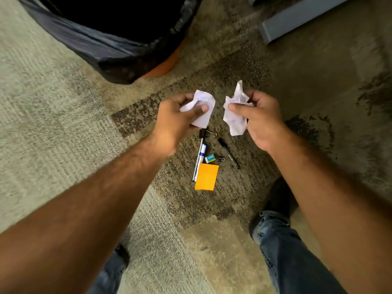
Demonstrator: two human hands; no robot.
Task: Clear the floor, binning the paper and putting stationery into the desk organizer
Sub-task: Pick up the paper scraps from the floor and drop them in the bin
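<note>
My left hand grips a crumpled white paper, and my right hand grips another crumpled white paper; both are held above the carpet. Below them on the floor lie an orange sticky note pad, a white marker with a blue band, a thin pen beside it, a black pen, a small eraser and two binder clips. A bin with a black liner stands at the upper left. No desk organizer is in view.
A grey metal furniture leg crosses the upper right corner. My jeans and dark shoe stand on the carpet right of the stationery; my other leg is at the bottom left.
</note>
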